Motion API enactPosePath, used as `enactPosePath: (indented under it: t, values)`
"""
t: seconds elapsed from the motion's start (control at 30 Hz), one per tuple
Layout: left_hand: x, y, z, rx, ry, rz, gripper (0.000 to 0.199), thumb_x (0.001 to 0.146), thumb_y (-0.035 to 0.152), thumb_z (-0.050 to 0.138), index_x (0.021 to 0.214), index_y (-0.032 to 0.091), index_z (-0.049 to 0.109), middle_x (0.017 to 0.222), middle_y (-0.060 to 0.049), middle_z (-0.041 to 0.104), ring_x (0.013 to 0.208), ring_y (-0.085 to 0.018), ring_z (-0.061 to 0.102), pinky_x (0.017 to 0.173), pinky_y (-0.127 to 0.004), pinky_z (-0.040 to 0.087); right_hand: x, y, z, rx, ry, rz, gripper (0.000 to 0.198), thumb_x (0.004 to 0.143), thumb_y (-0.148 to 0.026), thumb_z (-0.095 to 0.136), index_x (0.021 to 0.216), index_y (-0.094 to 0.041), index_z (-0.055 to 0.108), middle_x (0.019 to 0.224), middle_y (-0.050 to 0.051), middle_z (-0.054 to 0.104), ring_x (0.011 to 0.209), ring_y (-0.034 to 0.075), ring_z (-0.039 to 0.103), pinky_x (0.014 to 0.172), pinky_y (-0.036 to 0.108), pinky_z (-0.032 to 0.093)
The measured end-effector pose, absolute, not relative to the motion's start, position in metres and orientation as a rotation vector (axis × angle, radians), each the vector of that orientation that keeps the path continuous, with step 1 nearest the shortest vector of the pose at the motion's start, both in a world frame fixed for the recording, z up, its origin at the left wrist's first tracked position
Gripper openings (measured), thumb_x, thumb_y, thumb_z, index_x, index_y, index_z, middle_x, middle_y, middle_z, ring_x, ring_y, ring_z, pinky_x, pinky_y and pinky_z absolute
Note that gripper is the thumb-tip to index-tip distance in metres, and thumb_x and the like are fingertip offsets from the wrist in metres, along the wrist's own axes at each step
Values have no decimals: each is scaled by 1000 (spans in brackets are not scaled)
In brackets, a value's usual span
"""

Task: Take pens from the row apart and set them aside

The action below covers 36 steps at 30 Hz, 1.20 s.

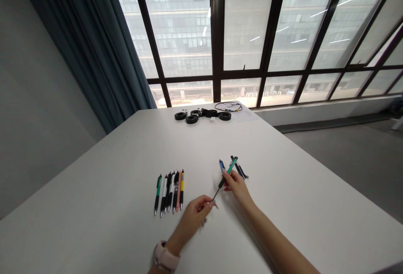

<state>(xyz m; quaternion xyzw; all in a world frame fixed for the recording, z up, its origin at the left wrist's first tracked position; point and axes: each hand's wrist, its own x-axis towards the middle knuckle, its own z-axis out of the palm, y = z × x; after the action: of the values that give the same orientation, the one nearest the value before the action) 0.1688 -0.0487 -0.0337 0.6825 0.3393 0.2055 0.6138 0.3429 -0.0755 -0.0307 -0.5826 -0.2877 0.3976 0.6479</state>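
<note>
My right hand (236, 186) is closed around a green pen (232, 164) with a black grip, held slanted above the table. A thin dark refill (215, 193) sticks out of the pen's lower end. My left hand (195, 212) pinches the far end of that refill between thumb and fingertips. Small metallic pieces (204, 222) lie under the left hand, too small to make out fully. Behind the right hand are a blue pen (221, 164) and dark pens (242, 171), partly covered by the hand and green pen.
Left of my hands, several pens (172, 192) lie side by side in a row. Black tape-like rolls (192, 119), a looped cable (228, 106) and a paper sheet (247, 115) are at the white table's (126, 173) far end, near the windows.
</note>
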Motion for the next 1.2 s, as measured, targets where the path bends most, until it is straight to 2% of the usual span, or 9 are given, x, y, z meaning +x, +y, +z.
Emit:
enactPosePath:
  t: [0.4, 0.7, 0.97, 1.2]
  values:
    - [171, -48, -34, 1578, 805, 517, 45, 72, 61, 56, 72, 16, 62, 52, 7, 41, 42, -7, 36, 39, -19, 30, 347, -77, -23, -1304, -610, 941, 53, 51, -68, 70, 62, -19, 54, 55, 0, 54, 51, 16, 55, 44, 27, 46]
    - [169, -47, -32, 1581, 823, 506, 45, 71, 59, 58, 71, 15, 62, 53, 6, 40, 43, -7, 36, 42, -19, 31, 351, -74, -29, -1274, -551, 962, 55, 51, -68, 71, 68, -18, 53, 57, 0, 58, 48, 13, 54, 45, 26, 47]
    - [166, -45, -33, 1627, 788, 502, 44, 74, 58, 56, 72, 15, 63, 55, 5, 40, 46, -8, 37, 43, -19, 32, 359, -75, -30, -1214, -515, 957, 48, 61, -63, 70, 67, -19, 53, 51, 0, 57, 43, 12, 53, 45, 26, 44]
    - [164, -41, -38, 1611, 777, 544, 42, 75, 57, 57, 74, 15, 63, 56, 5, 43, 47, -8, 38, 44, -19, 34, 364, -76, -30, -1179, -463, 932, 47, 61, -61, 71, 69, -18, 55, 52, 1, 58, 43, 13, 55, 46, 27, 45]
